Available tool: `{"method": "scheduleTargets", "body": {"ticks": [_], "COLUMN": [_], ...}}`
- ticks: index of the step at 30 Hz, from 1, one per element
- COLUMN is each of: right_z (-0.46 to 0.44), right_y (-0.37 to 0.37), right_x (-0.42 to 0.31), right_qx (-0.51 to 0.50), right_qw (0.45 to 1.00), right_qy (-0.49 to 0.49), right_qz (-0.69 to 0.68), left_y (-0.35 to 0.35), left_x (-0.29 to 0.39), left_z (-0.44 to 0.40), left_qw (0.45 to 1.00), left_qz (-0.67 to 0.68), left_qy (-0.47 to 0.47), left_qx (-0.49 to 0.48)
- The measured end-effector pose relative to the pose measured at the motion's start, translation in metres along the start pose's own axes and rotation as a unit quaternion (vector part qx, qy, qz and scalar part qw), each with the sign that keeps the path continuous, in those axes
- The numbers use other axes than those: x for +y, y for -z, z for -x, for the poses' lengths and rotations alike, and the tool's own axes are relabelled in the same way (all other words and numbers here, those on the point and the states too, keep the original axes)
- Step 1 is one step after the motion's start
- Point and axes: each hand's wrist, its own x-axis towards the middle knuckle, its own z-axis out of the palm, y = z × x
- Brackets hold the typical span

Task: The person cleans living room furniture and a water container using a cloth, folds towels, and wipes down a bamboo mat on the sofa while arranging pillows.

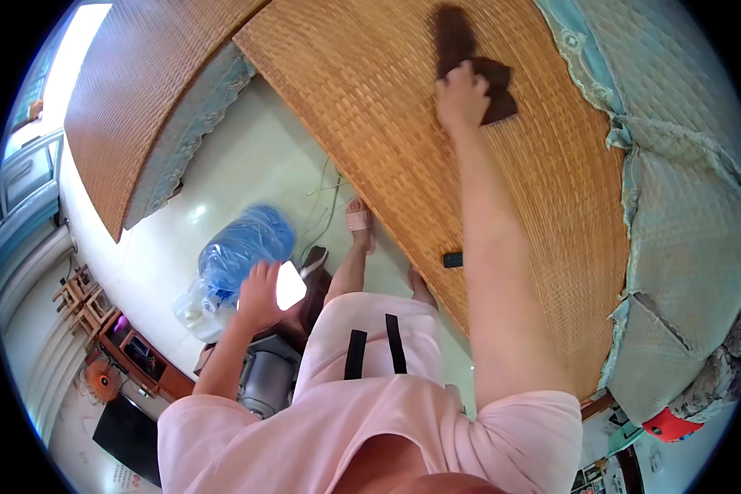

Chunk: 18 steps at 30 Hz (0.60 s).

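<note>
On the woven mat (391, 132), my right hand (463, 97) is closed on a dark brown cloth (499, 90). Part of the cloth is bunched under my fingers, and a blurred part stretches beyond them. A small black object (453, 260), like a remote control, lies on the mat beside my right forearm. Lower at the left, my left hand (260, 296) has its fingers stretched out, with the thumb apart. A bright white object with rounded corners (291, 286) shows between that thumb and forefinger; I cannot tell whether the hand touches it.
A blue water bottle in plastic wrap (249, 243) is on the floor beside my left hand. Cables (331, 206) run near my foot. A grey cylindrical appliance (267, 383) stands below. Another mat-covered surface (152, 90) is at upper left; quilted fabric (675, 198) is at the right.
</note>
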Motion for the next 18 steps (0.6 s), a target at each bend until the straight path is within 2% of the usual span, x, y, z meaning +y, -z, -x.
{"method": "scheduleTargets", "body": {"ticks": [1, 4, 5, 7, 8, 9, 11, 12, 13, 15, 16, 17, 18], "right_z": [0.022, 0.109, 0.141, 0.185, 0.2, 0.21, 0.217, 0.212, 0.207, 0.188, 0.184, 0.173, 0.169], "right_y": [-0.011, -0.012, -0.011, 0.0, 0.006, 0.017, 0.034, 0.041, 0.047, 0.069, 0.062, 0.072, 0.075], "right_x": [-0.018, -0.039, -0.032, -0.018, -0.01, -0.005, 0.007, 0.013, 0.022, 0.068, 0.113, 0.129, 0.158], "right_qx": [0.005, -0.132, -0.146, -0.183, -0.211, -0.239, -0.29, -0.284, -0.274, -0.084, -0.003, 0.12, 0.184], "right_qw": [0.998, 0.972, 0.957, 0.944, 0.938, 0.931, 0.936, 0.952, 0.946, 0.982, 0.984, 0.953, 0.941], "right_qy": [0.067, 0.196, 0.251, 0.271, 0.273, 0.274, 0.175, 0.023, -0.13, -0.106, -0.143, -0.257, -0.27], "right_qz": [0.02, -0.01, -0.004, -0.039, -0.036, -0.031, -0.098, -0.108, -0.118, -0.134, -0.105, -0.107, -0.088], "left_y": [0.01, 0.014, 0.016, 0.008, -0.011, -0.003, -0.006, -0.009, -0.011, -0.019, -0.023, -0.027, -0.032], "left_x": [-0.001, -0.01, -0.01, -0.019, -0.028, -0.025, -0.022, -0.021, -0.016, -0.007, -0.002, 0.004, 0.009], "left_z": [0.031, 0.116, 0.137, 0.181, 0.21, 0.221, 0.245, 0.258, 0.268, 0.282, 0.288, 0.291, 0.294], "left_qw": [0.999, 0.984, 0.978, 0.972, 0.982, 0.959, 0.949, 0.947, 0.945, 0.94, 0.938, 0.935, 0.933], "left_qz": [0.011, 0.029, 0.031, 0.048, 0.041, 0.049, 0.06, 0.063, 0.069, 0.078, 0.083, 0.088, 0.092], "left_qy": [0.021, 0.094, 0.115, 0.142, 0.129, 0.177, 0.203, 0.211, 0.22, 0.237, 0.246, 0.253, 0.258], "left_qx": [-0.04, -0.146, -0.172, -0.183, -0.134, -0.217, -0.234, -0.233, -0.234, -0.233, -0.231, -0.232, -0.232]}}
